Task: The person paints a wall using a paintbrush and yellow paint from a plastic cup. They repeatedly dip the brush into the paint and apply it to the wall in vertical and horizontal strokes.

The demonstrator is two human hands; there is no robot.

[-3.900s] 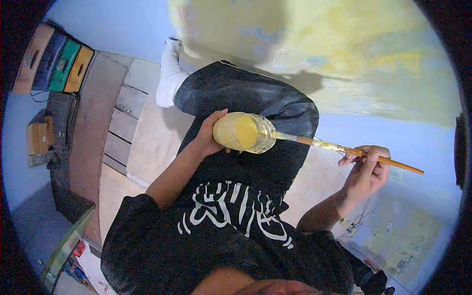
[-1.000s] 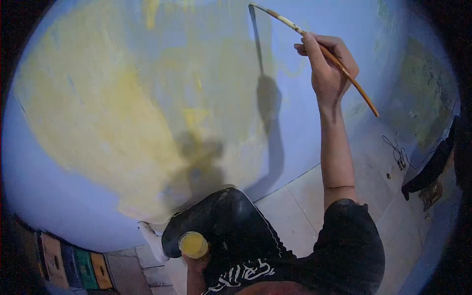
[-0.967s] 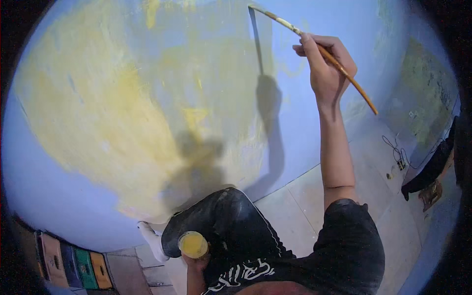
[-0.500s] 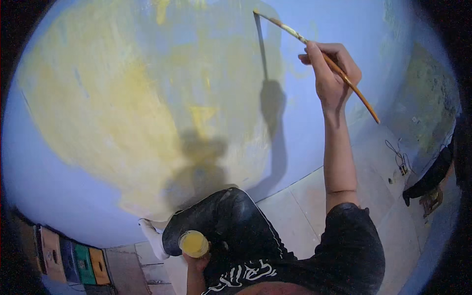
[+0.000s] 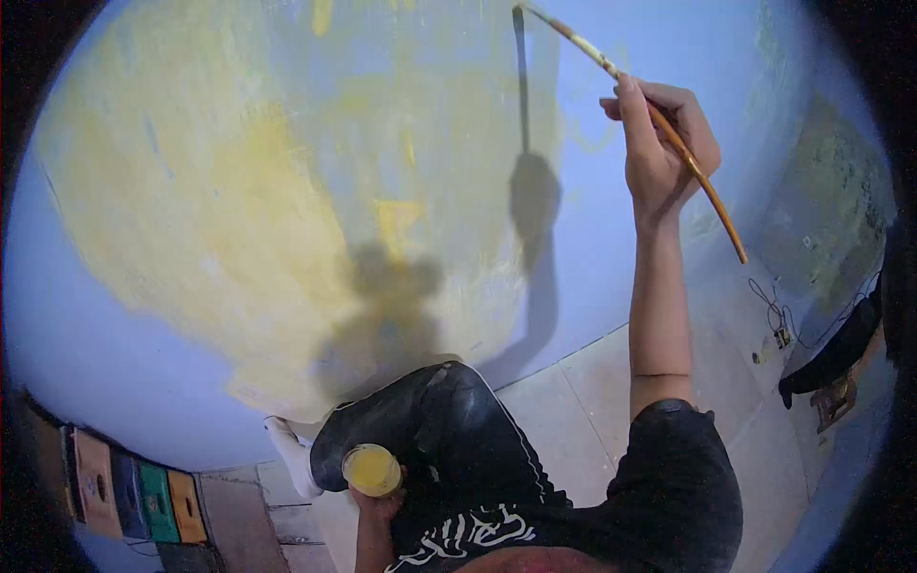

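My right hand is closed around a long paintbrush with an orange-brown handle and a paint-smeared front part. The brush tip touches the blue wall near the top of the view, at the right border of a large yellow painted area. Down by my lap, my left hand grips a cup of pale yellow paint, held upright beside my bent leg. The cup hides part of those fingers.
Several coloured stools or boxes stand along the wall at lower left. Light floor tiles lie to my right. A thin cable and a dark cloth-like thing are farther right. My shadow falls on the painted wall.
My right hand and the brush have moved a little to the right, and the tip sits slightly higher on the wall. The left hand still holds the cup.
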